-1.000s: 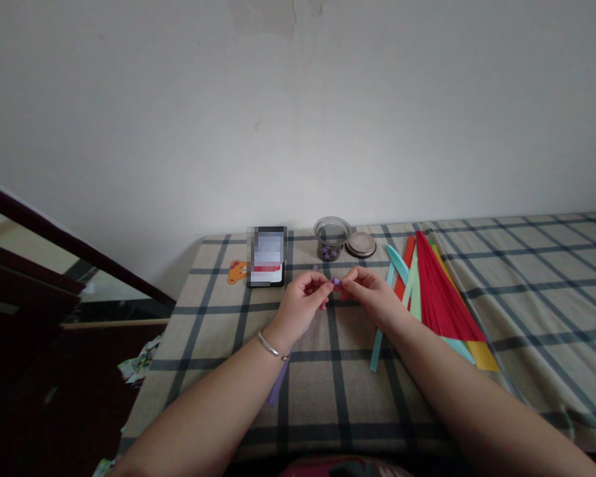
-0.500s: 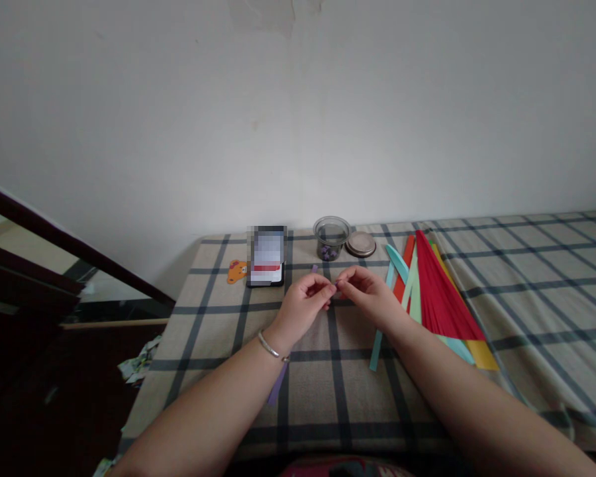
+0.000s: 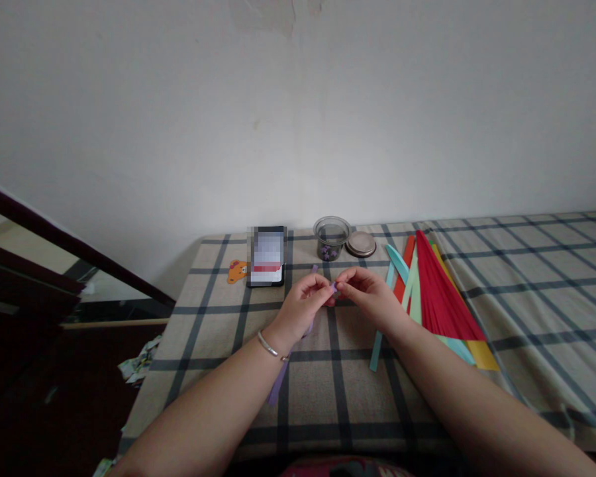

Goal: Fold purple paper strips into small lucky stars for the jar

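Observation:
Between my two hands is a small folded piece of purple paper strip, mostly covered by fingertips. My left hand pinches it from the left, thumb against index finger. From the other side my right hand grips it in the same kind of pinch. A longer purple paper strip lies on the cloth, passing beneath my left wrist. Behind the hands stands a clear plastic tub with several small purple folded pieces at its bottom. Its round lid rests to the right of it.
A phone stands at the back left beside an orange bear cutout. On the right lie fanned red paper strips, with orange, yellow and light blue ones. A checked cloth covers the table, against the wall.
My fingers have shifted slightly, and more of the purple paper shows between the fingertips. More of the strip behind my left hand is visible. The other things have not moved.

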A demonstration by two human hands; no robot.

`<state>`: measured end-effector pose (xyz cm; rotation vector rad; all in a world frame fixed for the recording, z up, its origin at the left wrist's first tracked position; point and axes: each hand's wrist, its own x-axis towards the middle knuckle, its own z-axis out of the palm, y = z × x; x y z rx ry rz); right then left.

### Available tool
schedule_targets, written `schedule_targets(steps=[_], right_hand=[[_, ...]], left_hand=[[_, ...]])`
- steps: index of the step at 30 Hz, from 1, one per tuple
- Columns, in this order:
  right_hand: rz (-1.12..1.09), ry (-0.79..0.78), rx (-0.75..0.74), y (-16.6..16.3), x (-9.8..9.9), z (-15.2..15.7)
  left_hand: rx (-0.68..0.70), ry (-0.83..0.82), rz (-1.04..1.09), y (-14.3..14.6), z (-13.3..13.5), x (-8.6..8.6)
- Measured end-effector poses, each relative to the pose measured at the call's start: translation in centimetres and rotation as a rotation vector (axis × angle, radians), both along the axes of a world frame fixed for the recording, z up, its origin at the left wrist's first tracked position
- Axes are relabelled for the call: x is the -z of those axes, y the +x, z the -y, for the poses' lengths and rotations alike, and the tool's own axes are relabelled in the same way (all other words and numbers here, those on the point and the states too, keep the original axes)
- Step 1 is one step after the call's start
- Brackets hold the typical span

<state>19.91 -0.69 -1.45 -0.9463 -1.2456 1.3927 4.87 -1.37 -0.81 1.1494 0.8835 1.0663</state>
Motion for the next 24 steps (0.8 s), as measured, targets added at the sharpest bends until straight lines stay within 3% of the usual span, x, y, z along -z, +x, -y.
schedule_targets(steps=[11, 24], right_hand=[[-0.023, -0.001, 0.035, 0.21, -0.20, -0.04], [-0.016, 0.036, 0.027, -0.26, -0.36, 0.07]], left_hand=[[-0.011, -0.110, 0.168, -0.12, -0.45, 0.63], [-0.031, 0.162, -0.103, -0.02, 0.01, 0.31]])
